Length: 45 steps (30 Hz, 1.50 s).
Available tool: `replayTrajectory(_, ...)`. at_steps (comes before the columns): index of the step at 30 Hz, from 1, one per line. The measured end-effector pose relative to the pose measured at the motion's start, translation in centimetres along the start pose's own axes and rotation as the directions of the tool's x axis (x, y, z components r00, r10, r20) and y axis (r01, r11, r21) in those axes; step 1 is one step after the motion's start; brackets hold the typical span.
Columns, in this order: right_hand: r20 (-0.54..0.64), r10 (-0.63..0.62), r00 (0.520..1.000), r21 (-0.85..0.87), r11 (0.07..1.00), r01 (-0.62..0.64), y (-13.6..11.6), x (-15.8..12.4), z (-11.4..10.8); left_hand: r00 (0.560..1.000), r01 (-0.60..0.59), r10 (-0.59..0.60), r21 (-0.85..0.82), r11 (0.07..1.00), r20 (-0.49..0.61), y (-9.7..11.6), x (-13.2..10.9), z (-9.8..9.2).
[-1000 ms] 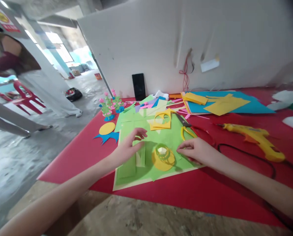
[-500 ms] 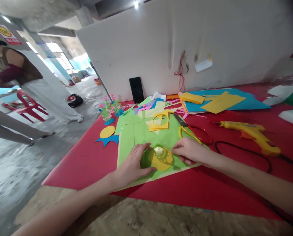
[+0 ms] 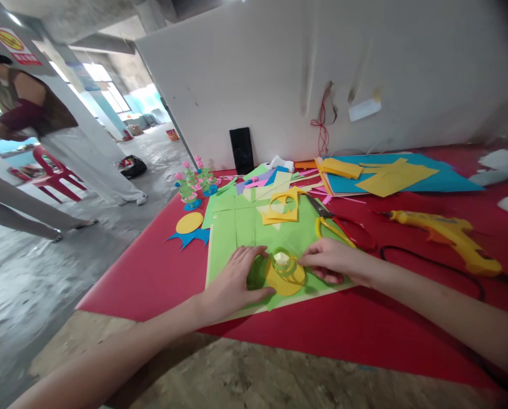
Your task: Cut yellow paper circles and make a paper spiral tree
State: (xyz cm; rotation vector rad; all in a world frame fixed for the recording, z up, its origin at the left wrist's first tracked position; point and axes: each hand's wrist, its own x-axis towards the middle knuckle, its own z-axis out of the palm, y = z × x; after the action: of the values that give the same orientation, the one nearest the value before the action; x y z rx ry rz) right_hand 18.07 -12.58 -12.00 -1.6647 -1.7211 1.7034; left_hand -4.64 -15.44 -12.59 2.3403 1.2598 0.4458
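Note:
A small paper craft stands on the green sheet (image 3: 224,233). It has a round yellow paper base (image 3: 286,287), curled green and yellow paper strips (image 3: 295,274) above it, and a pale folded piece (image 3: 281,259) at the top. My left hand (image 3: 239,278) curves around the craft's left side, thumb and fingers apart, the thumb tip by the base's edge. On the other side my right hand (image 3: 328,261) is pinched closed, its fingertips at the strips' right edge; what lies between them is hidden. Scissors (image 3: 334,227) with yellow and red handles lie just beyond it.
To the right lies a yellow glue gun (image 3: 445,230) with a black cord (image 3: 433,261). Paper scraps (image 3: 279,182) and blue sheets (image 3: 454,176) cover the back. Small flower crafts (image 3: 190,193) and a yellow disc (image 3: 189,222) stand left. A phone (image 3: 241,150) leans on the wall; a person (image 3: 45,113) stands beyond.
The view has shifted slightly, so everything on the table appears a little further right. Both hands keep nearly the same places around the craft.

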Motion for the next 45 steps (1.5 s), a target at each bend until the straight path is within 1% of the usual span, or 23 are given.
replayTrajectory(6,0.027,-0.01,1.0,0.032,0.999,0.009,-0.4,-0.3,-0.1,1.0,-0.016,0.016,-0.005,1.0,-0.002,-0.2,0.0,0.1)
replayTrajectory(10,0.019,-0.011,1.0,0.003,1.0,0.011,-0.6,-0.2,0.1,1.0,-0.016,0.016,-0.013,1.0,-0.01,-0.3,-0.1,0.1)
replayTrajectory(15,-0.013,-0.051,0.999,-0.062,0.997,0.051,-0.4,-0.1,0.3,1.0,-0.008,0.008,-0.027,1.0,-0.014,-0.3,-0.1,0.2)
replayTrajectory(19,-0.014,-0.04,0.999,-0.077,0.996,0.039,-0.4,-0.2,0.3,1.0,-0.002,0.001,-0.037,0.999,-0.018,-0.2,-0.1,0.2)
replayTrajectory(29,-0.067,-0.062,0.996,-0.035,0.998,0.059,-0.5,-0.5,0.5,1.0,-0.013,0.013,-0.051,0.999,-0.004,-0.1,0.0,0.0)
replayTrajectory(35,-0.041,-0.063,0.997,0.002,0.998,0.063,-0.8,-0.8,0.3,0.999,-0.037,0.037,-0.056,0.998,-0.007,-0.2,0.0,0.1)
replayTrajectory(40,-0.056,-0.058,0.997,0.003,0.998,0.058,-1.3,-1.0,0.4,0.999,-0.033,0.032,-0.051,0.998,-0.015,-0.3,0.0,0.2)
replayTrajectory(45,-0.031,-0.077,0.997,0.059,0.995,0.079,-0.9,-0.9,0.3,0.999,-0.035,0.036,-0.059,0.998,0.003,-0.2,0.0,0.1)
